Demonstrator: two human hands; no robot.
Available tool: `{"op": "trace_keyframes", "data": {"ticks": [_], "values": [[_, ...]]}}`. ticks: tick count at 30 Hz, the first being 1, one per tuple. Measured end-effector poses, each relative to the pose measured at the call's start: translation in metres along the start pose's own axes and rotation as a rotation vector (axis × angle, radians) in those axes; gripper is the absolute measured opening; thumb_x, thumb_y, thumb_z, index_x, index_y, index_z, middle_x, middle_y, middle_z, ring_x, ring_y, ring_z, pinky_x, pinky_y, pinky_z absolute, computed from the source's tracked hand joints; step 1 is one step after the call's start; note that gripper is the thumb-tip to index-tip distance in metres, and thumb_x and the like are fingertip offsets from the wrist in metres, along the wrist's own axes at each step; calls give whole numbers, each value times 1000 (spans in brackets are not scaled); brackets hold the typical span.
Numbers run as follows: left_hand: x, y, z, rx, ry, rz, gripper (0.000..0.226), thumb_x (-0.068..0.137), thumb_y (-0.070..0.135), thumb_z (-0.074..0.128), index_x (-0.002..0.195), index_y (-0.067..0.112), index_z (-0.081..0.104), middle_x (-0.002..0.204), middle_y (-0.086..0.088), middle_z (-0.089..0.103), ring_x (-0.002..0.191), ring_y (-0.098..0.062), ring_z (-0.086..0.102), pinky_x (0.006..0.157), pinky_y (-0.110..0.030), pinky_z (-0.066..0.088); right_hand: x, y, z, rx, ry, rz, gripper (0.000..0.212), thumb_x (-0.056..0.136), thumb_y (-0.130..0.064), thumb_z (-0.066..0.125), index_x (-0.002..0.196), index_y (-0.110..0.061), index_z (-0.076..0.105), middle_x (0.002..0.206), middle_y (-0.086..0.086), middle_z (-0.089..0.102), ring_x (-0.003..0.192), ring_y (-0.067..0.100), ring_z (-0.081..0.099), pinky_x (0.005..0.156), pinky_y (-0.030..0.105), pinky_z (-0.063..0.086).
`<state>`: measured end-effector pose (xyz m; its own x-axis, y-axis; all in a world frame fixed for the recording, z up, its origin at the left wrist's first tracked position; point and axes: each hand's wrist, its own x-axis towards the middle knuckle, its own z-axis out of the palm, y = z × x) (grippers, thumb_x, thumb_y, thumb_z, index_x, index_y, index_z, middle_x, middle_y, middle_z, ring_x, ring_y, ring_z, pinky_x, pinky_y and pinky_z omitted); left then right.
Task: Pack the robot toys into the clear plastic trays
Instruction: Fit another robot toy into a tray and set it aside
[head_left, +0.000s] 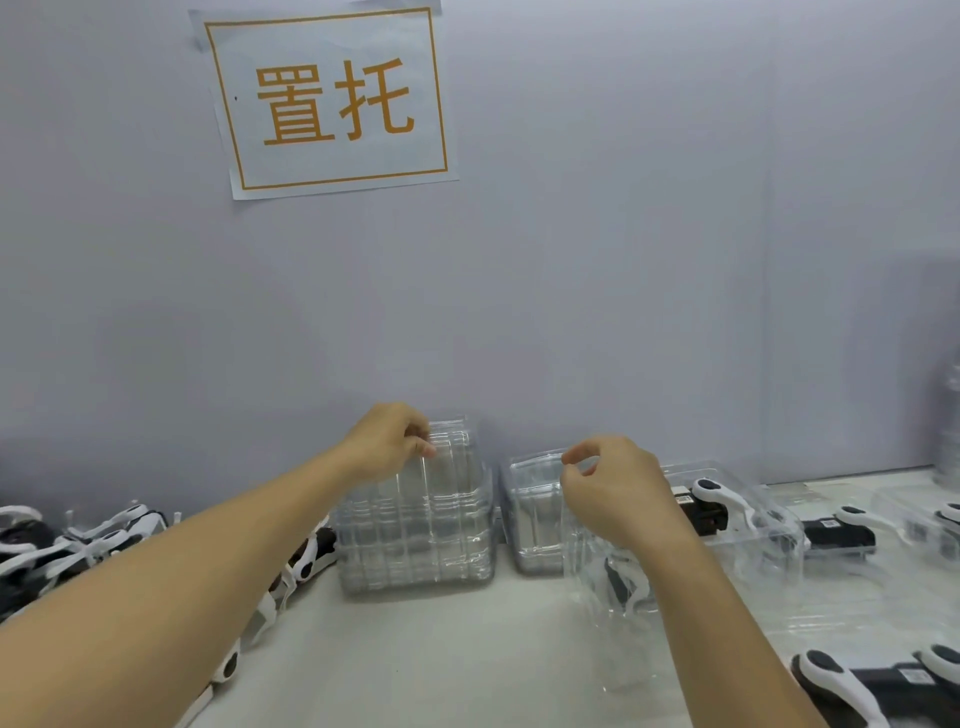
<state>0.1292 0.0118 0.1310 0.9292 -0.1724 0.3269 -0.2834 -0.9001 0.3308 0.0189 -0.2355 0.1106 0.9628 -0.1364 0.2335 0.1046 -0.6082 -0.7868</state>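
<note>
A tall stack of clear plastic trays stands at the back middle of the table. My left hand pinches the top tray of that stack at its upper left edge. My right hand is curled in a pinch just right of it, holding the edge of a thin clear tray that hangs down in front of a second, shorter stack of trays. Black-and-white robot toys lie in a heap at the left. More robot toys sit in trays at the right.
A grey wall with a paper sign rises right behind the table. Packed clear trays with toys spread along the right side, and another toy lies at the bottom right corner. A clear bottle-like object stands at the far right.
</note>
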Motion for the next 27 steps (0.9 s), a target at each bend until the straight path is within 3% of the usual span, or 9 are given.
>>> {"op": "trace_keyframes", "data": {"ticks": [4,9,17,27], "values": [[-4,-3,-4,-39,23,22,9,90,11,70,81,9,73,89,-10,70,75,-16,54,69,-23,42,-1,0,-1,8,-3,2,30,93,-20,49,119,-20,64,121,5,62,101,28,65,89,43,56],[-7,-6,-3,-143,72,-7,30,89,8,71,66,27,66,77,6,63,69,-6,50,66,-18,39,-2,-1,-1,7,-10,6,30,92,-19,50,119,-20,63,118,5,63,102,29,65,89,45,56],[-4,-9,-4,-205,98,-56,8,90,13,71,85,13,77,86,5,68,86,-16,58,70,-17,42,-2,0,-1,2,-25,14,29,93,-21,50,120,-21,63,119,5,63,103,29,65,90,46,56],[-2,-7,-8,-236,117,-86,6,91,14,71,91,12,76,97,-4,70,94,-19,61,77,-24,42,0,1,-1,-3,-34,22,29,93,-23,52,120,-22,64,117,4,65,104,27,65,91,45,55]]}}
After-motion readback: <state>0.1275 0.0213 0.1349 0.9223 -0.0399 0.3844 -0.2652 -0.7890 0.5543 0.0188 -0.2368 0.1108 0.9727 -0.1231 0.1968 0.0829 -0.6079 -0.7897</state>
